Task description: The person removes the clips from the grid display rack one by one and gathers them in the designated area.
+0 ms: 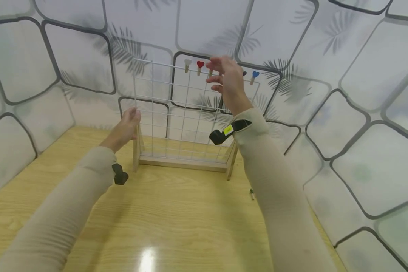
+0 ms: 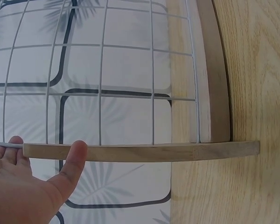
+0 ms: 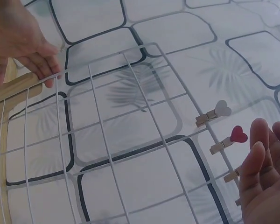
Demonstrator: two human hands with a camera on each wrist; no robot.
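Leaf-print walls [image 1: 210, 26], glossy wooden table [image 1: 176, 211]

A white wire grid [image 2: 100, 95] in a pale wooden stand [image 1: 181, 163] stands toward the far edge of a light wooden table [image 1: 163, 211], before a white patterned wall [image 1: 207, 22]. Along the grid's top, toward the right end, sit, left to right, a white-heart wooden clip [image 3: 222, 109], a red-heart wooden clip [image 3: 239, 135], a partly hidden wooden clip [image 3: 232, 175], a dark-heart clip [image 1: 244, 73] and a blue-heart wooden clip [image 1: 255, 74]. The right hand [image 1: 230, 77] is before the row's middle; the left hand [image 1: 125, 122] touches the stand's left side. A small green-and-white object [image 1: 252, 194] lies near the table's right edge.
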